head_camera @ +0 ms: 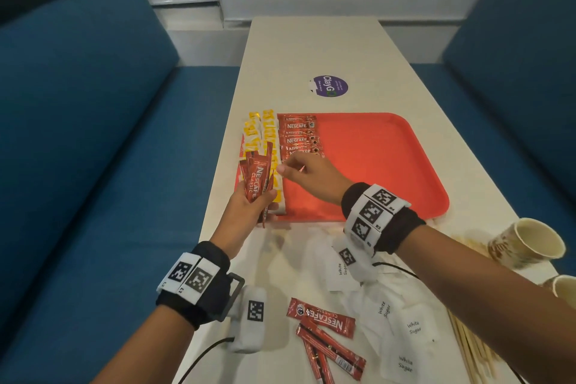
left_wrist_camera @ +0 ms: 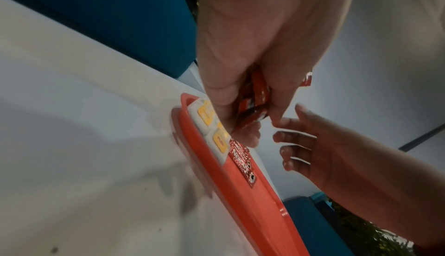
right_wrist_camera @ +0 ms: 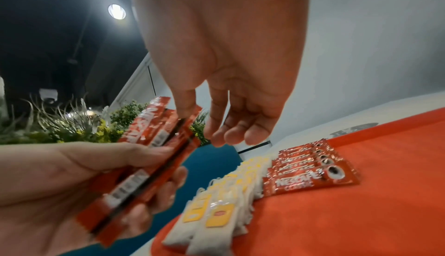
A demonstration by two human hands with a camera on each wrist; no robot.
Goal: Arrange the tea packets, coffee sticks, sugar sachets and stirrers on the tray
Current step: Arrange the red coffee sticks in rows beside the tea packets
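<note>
A red tray (head_camera: 374, 159) lies mid-table. Along its left edge sit tea packets (head_camera: 265, 131) with yellow labels, and beside them a row of red coffee sticks (head_camera: 299, 137). My left hand (head_camera: 249, 209) grips a fanned bunch of coffee sticks (head_camera: 257, 181) over the tray's left edge. My right hand (head_camera: 296, 170) hovers just right of the bunch with loosely bent fingers and holds nothing. In the right wrist view the right hand (right_wrist_camera: 204, 126) has its thumb against the top of the held sticks (right_wrist_camera: 149, 155). The left wrist view shows the left hand (left_wrist_camera: 250, 107) clamping the sticks (left_wrist_camera: 255, 100).
Near me on the table lie loose coffee sticks (head_camera: 324, 330), white sugar sachets (head_camera: 389, 315) and wooden stirrers (head_camera: 470, 349). Two paper cups (head_camera: 530, 243) stand at the right edge. A purple sticker (head_camera: 329, 86) lies beyond the tray. Blue sofas flank the table.
</note>
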